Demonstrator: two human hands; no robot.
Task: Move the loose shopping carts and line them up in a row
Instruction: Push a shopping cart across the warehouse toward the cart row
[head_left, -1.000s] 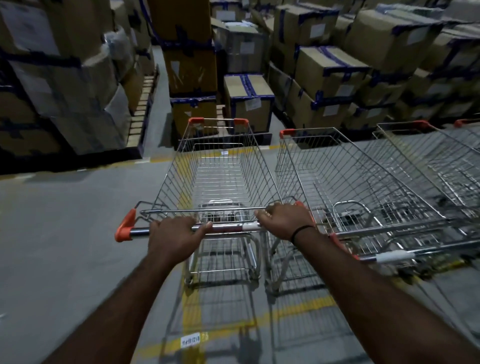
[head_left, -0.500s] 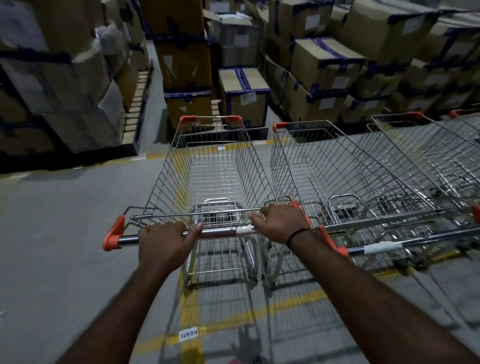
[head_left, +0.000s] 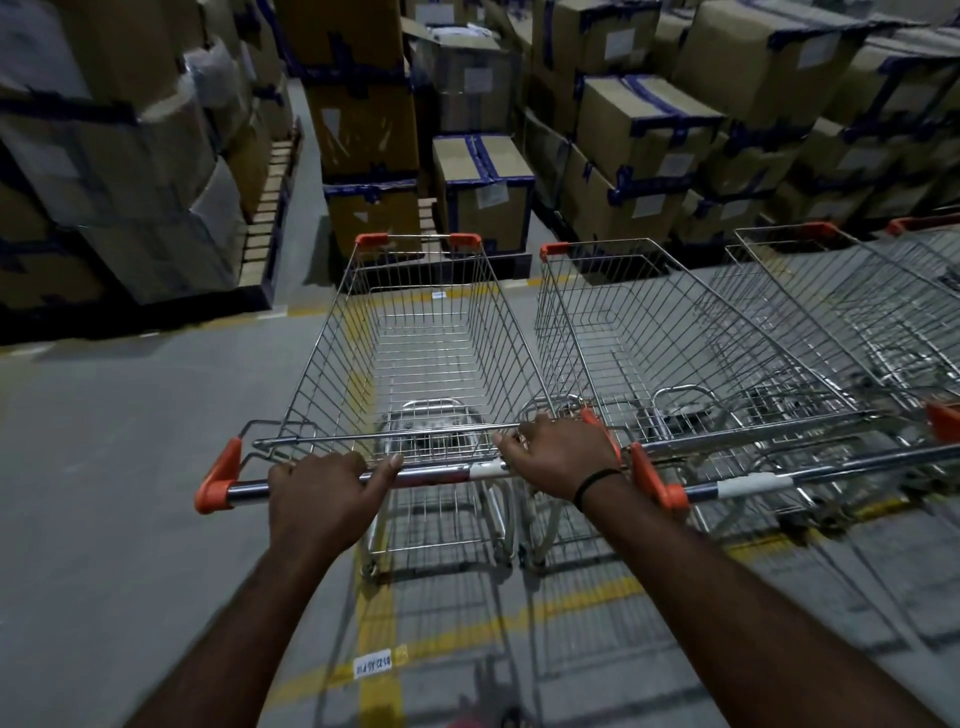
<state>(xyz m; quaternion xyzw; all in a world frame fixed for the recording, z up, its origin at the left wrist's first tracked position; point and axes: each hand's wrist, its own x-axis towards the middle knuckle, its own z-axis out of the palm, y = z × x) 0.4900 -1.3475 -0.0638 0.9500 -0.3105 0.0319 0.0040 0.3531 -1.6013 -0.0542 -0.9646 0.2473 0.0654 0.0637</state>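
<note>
A wire shopping cart (head_left: 415, 332) with orange corner caps stands straight ahead of me, empty. My left hand (head_left: 324, 491) grips the left part of its chrome handle (head_left: 441, 474), and my right hand (head_left: 558, 454) grips the handle's right end, a black band on the wrist. Close on its right, a second empty cart (head_left: 665, 338) stands parallel, its handle (head_left: 753, 486) next to my right wrist. A third cart (head_left: 841, 312) stands beyond that one, with part of another at the right edge.
Stacked cardboard boxes (head_left: 639, 140) with blue tape on pallets fill the space ahead and to the right. More wrapped boxes (head_left: 104, 156) stand at the left, with a narrow aisle (head_left: 311, 171) between. Yellow lines (head_left: 376, 623) mark the grey floor (head_left: 104, 467).
The cart I hold has rolled forward a little and sits more squarely beside the second cart. Both hands stay on the handle.
</note>
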